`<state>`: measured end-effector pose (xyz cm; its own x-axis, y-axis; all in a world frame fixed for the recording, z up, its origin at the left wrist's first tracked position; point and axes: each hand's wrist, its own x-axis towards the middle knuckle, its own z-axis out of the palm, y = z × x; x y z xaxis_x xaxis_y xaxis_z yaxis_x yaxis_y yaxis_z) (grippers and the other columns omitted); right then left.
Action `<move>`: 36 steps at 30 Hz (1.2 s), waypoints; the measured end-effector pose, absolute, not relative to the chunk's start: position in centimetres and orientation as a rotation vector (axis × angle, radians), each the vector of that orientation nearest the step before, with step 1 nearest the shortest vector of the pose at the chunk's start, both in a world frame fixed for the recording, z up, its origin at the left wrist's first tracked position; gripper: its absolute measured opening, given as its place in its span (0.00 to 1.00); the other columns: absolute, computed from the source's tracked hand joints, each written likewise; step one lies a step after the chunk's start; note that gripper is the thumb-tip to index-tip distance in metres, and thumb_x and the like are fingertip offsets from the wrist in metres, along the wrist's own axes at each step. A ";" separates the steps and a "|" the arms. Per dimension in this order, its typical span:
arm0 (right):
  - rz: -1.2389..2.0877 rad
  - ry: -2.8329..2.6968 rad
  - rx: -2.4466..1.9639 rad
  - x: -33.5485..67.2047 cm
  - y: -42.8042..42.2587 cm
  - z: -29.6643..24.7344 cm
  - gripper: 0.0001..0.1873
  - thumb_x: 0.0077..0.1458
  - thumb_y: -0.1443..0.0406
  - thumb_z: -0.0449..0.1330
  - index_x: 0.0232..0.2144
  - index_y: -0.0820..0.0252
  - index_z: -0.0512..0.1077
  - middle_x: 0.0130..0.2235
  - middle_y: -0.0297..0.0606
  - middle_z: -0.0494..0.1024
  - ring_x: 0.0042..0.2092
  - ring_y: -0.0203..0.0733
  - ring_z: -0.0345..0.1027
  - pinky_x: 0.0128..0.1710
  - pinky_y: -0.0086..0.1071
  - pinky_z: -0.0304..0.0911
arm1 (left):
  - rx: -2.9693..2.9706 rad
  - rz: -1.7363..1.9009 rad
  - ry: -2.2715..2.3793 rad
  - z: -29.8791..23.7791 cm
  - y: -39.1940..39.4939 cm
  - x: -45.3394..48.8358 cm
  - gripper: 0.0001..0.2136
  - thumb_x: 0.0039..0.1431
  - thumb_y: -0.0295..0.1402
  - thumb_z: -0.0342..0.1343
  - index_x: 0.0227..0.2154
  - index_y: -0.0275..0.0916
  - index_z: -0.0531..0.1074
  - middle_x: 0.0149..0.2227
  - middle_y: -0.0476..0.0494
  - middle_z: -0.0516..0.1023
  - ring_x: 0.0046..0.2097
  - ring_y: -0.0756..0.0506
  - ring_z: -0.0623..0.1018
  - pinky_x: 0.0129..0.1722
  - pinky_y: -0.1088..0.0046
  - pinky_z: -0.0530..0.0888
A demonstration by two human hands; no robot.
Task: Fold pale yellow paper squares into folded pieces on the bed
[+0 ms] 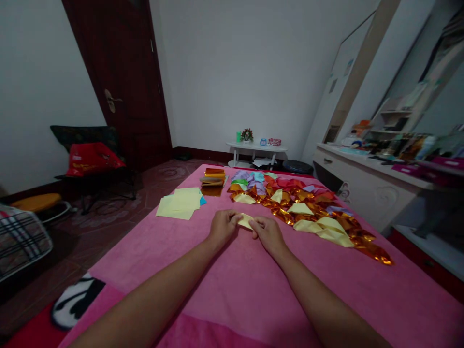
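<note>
While both forearms stretch across the pink blanket (pixel 239 290) from its near edge, the left hand (pixel 224 228) and the right hand (pixel 268 233) meet around its middle, pinching a small folded yellow paper (pixel 245 221) between thumbs and fingers, one hand at each end. In this dim light I can't be sure whether that paper touches the cloth or is held just above it.

Toward the blanket's left edge, loose yellow sheets (pixel 177 204) lie overlapping, a blue sheet (pixel 203 200) poking out on their right. Farther off, near the far left corner, sits a stack of gold and orange paper (pixel 212 183).

To the right of the hands, a spread of folded pieces runs from the far edge down along the right edge: shiny orange foil (pixel 373 247), yellow pieces (pixel 333 230) lying among it, and purple pieces (pixel 258 187), a green piece (pixel 239 182) and red pieces (pixel 290 183) toward the far end.
</note>
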<state>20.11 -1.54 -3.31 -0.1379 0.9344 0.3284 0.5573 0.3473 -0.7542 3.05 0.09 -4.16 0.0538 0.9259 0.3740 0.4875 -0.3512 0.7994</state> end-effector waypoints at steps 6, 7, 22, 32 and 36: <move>0.638 -1.781 -1.238 20.5 -1.6 -3.1 0.16 0.53 0.60 0.53 0.19 0.61 0.71 0.20 0.34 0.73 0.23 0.36 0.64 0.24 0.28 0.56 | 1.786 1.307 1.398 -4.0 -0.1 2.5 0.14 0.51 0.40 0.56 0.20 0.33 0.72 0.18 0.50 0.70 0.22 0.52 0.66 0.23 0.78 0.59; 0.644 -1.769 -1.237 20.5 -1.6 -3.2 0.15 0.53 0.60 0.53 0.20 0.61 0.71 0.20 0.34 0.74 0.22 0.36 0.64 0.24 0.28 0.56 | 1.779 1.300 1.377 -4.0 -0.2 2.5 0.13 0.51 0.39 0.55 0.20 0.33 0.72 0.18 0.50 0.70 0.21 0.52 0.66 0.22 0.78 0.59; 0.693 -1.630 -1.181 20.9 -1.2 -3.1 0.24 0.56 0.53 0.52 0.14 0.57 0.57 0.14 0.28 0.57 0.19 0.34 0.51 0.20 0.29 0.47 | 1.670 1.325 1.266 -4.1 0.4 2.2 0.18 0.55 0.43 0.51 0.17 0.34 0.65 0.15 0.51 0.66 0.19 0.53 0.65 0.20 0.78 0.59; 0.851 -1.766 -1.065 20.0 -1.3 -3.0 0.21 0.54 0.54 0.53 0.16 0.59 0.66 0.16 0.30 0.64 0.20 0.35 0.56 0.21 0.28 0.50 | 1.792 1.188 1.066 -3.8 -0.4 3.0 0.16 0.53 0.42 0.54 0.20 0.32 0.70 0.19 0.51 0.66 0.22 0.54 0.63 0.22 0.79 0.58; 0.819 -1.771 -1.070 19.9 -1.3 -3.2 0.21 0.50 0.56 0.58 0.12 0.60 0.62 0.15 0.29 0.60 0.21 0.33 0.53 0.22 0.28 0.46 | 1.848 1.229 1.107 -3.9 -0.5 3.2 0.19 0.55 0.40 0.53 0.14 0.33 0.64 0.17 0.53 0.59 0.22 0.54 0.59 0.22 0.77 0.53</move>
<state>19.87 -1.27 -3.25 -0.2370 0.9075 0.3469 0.3234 0.4104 -0.8527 3.20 -0.53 -3.91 0.2044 0.8995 0.3862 0.2909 -0.4325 0.8534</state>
